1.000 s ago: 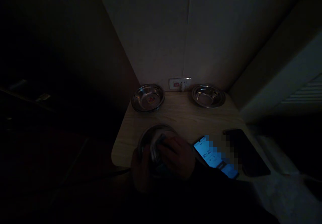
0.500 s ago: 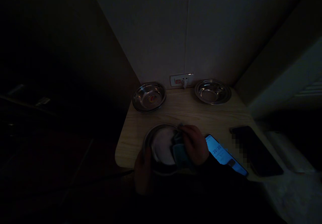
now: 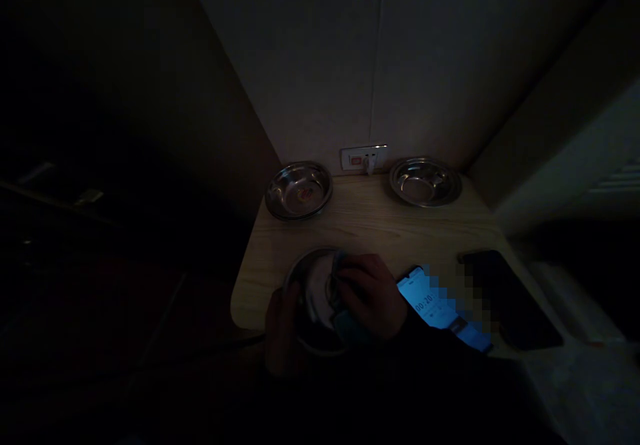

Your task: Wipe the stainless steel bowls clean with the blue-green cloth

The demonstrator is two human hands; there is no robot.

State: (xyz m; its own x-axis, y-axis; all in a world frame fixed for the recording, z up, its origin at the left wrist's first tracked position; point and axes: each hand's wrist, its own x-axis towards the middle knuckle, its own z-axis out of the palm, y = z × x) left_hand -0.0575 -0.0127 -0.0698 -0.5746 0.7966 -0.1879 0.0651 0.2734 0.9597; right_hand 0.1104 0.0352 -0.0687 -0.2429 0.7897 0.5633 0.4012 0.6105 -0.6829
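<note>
A round steel bowl [image 3: 320, 285] is at the front of the small wooden table, its pale inner face turned up. My left hand [image 3: 281, 328] grips the bowl's left rim, thumb over the edge. In my right hand [image 3: 373, 295] is a bluish-green cloth [image 3: 350, 328], bunched under the closed fingers and pressed against the bowl's inside on the right. Dim light and some blur hide the fingertips and the bowl's near edge.
At the back left of the table [image 3: 365, 218] sits a steel bowl [image 3: 300, 191]; another shallow one [image 3: 425, 183] is at the back right. A lit phone [image 3: 425, 301] and a dark phone-like slab [image 3: 515, 301] lie on the right. A wall socket [image 3: 364, 158] holds a plug.
My right hand has moved left with the cloth, from the bowl's right rim further over its inside. My left hand stays at the left rim.
</note>
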